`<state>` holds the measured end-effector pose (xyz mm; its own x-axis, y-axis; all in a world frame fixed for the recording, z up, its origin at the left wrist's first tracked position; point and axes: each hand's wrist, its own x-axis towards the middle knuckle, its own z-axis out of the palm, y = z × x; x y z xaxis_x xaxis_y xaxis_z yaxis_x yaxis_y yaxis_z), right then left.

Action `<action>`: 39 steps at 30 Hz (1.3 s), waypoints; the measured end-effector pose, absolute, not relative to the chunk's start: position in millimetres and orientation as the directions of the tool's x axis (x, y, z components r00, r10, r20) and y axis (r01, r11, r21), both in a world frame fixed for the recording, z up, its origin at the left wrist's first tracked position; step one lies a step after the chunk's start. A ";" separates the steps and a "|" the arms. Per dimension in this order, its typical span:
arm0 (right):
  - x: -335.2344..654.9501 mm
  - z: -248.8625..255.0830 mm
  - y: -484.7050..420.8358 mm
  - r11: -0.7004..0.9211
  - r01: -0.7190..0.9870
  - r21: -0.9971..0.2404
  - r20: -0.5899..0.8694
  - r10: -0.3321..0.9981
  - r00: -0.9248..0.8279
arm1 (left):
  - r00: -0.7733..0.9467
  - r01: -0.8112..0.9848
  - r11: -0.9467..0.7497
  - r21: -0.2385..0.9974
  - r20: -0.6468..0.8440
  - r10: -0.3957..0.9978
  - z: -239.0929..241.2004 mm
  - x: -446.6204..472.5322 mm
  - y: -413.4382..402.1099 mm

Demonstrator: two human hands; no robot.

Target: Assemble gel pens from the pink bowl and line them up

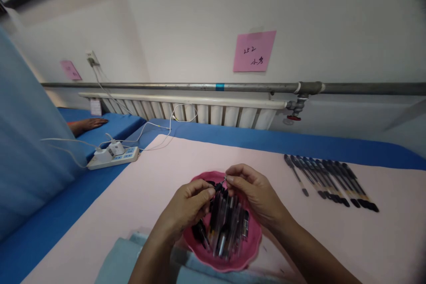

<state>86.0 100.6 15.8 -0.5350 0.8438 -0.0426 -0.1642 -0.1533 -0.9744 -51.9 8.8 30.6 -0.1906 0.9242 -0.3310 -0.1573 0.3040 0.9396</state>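
Above a pink bowl (256, 248) with a wavy rim, my two hands meet. My left hand (186, 206) pinches a small black pen part (218, 186) between thumb and forefinger. The fingertips of my right hand (256, 191) close on a tiny shiny piece (225, 178) at its far end; whether the two pieces are joined I cannot tell. Inside the bowl lie clear pen barrels (229, 222), black parts (199, 233) and other pen pieces, partly hidden by my hands. Off to the right, several black-capped pens (329, 182) are laid side by side on the pink sheet (149, 186).
A power strip (129, 155) with plugged-in chargers and white cables sits at left on the blue surface (213, 132). Light blue cloth (116, 257) lies at the front. Behind are a radiator (216, 113) and pipe (179, 86). Another person's hand (95, 123) rests far left, beside a curtain (23, 142).
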 end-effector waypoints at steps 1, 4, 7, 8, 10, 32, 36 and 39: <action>86.0 15.2 100.6 -0.146 -0.156 -0.977 -0.037 0.834 -0.550 | -0.187 -0.157 0.303 0.940 -0.329 0.926 30.9 -51.7 8.8; 86.5 13.9 100.5 -0.135 -0.141 -0.981 -0.028 0.813 -0.582 | -0.183 -0.150 0.298 0.943 -0.322 0.929 30.9 -51.4 9.2; 87.5 14.4 100.3 -0.134 -0.150 -0.980 -0.019 0.805 -0.594 | -0.178 -0.154 0.285 0.946 -0.310 0.934 29.6 -51.4 9.4; 87.9 14.8 100.3 -0.133 -0.155 -0.979 -0.014 0.801 -0.598 | -0.174 -0.157 0.281 0.947 -0.306 0.936 29.1 -51.5 9.4; 88.7 15.8 100.4 -0.126 -0.159 -0.979 -0.002 0.790 -0.613 | -0.156 -0.164 0.285 0.944 -0.310 0.938 28.2 -51.8 9.0; 82.2 10.8 96.9 -0.316 -0.174 -0.933 -0.154 0.786 -0.599 | -0.175 -0.263 0.236 0.935 -0.287 0.942 31.8 -40.5 12.1; 79.8 9.1 92.9 -0.281 -0.186 -0.941 -0.115 0.786 -0.608 | -0.122 -0.267 0.270 0.925 -0.310 0.943 24.3 -36.2 14.8; 80.2 12.7 90.9 -0.456 -0.297 -0.839 -0.100 0.666 -0.739 | -0.137 -0.283 0.275 0.919 -0.322 0.937 18.2 -37.5 17.6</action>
<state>80.2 90.9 12.7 -0.7395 0.6657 -0.1003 -0.2966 -0.4559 -0.8391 -37.5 17.6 18.2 -0.1368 0.9368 -0.3219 -0.2828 0.2745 0.9191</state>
